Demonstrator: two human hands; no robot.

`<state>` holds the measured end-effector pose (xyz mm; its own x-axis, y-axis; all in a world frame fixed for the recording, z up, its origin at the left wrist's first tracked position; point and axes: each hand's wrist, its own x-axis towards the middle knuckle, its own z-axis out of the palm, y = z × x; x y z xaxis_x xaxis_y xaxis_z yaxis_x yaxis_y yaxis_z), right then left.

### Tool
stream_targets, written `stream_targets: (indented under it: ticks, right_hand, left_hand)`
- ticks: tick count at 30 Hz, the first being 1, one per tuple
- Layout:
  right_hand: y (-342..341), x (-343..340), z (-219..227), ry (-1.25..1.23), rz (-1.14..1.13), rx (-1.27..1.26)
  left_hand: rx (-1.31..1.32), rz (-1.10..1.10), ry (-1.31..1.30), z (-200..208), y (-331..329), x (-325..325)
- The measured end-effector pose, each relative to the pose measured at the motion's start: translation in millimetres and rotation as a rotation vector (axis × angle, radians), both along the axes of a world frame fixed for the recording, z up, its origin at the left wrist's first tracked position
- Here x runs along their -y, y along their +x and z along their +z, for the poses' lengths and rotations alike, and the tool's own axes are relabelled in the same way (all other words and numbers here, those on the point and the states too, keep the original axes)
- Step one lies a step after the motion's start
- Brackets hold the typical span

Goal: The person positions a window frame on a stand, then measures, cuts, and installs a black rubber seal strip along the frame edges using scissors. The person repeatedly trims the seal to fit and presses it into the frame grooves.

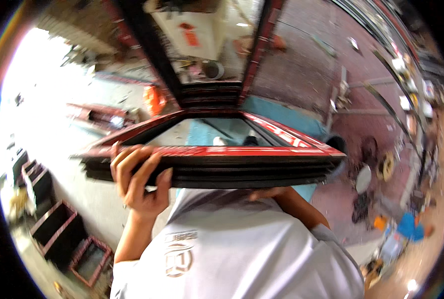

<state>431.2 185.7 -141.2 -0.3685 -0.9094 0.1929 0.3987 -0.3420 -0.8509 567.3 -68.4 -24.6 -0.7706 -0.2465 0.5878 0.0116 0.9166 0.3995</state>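
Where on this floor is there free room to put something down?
Pale floor looks free between the left hand and dark frames at lower left. Crowded: the right side, around the yellow ring, pale disc and black heap.

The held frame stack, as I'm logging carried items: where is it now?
In the head view, the frame stack crosses the centre, beyond the white shirt, its near side held by the left hand.

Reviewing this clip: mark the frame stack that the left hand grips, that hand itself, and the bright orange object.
Frame stack [232, 171]: head view, on its near black side.
Left hand [142, 197]: head view, just below the fingers.
Orange object [154, 101]: head view, on its middle.
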Motion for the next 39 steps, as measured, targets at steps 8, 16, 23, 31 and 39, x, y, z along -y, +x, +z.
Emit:
stream_targets:
  ticks: [8, 16, 23, 31, 39]
  right_hand:
    - [23.1, -94.5, -120.9, 0.516, -0.068, -0.066]
    - [-24.5, -61.2, -87.6, 0.227, -0.021, 0.247]
    - [-31.3, -16.4, -22.7, -0.008, -0.118, 0.083]
    - [-97.6, -68.9, 7.0, -0.126, -0.492, 0.338]
    - [-86.5, -69.5, 36.6, -0.367, -0.583, 0.218]
  left_hand:
    - [-0.243, 0.657, 0.06, -43.8, 64.4, 62.7]
    - [-0.566, 0.272, 0.785, -126.6, 73.8, 134.5]
    - [-0.553, -0.033, 0.853, -88.2, 43.3, 128.5]
    - [-0.523, -0.135, 0.852, -57.7, -5.5, 46.4]
    - [-0.28, -0.188, 0.42, -18.5, -61.6, -34.7]
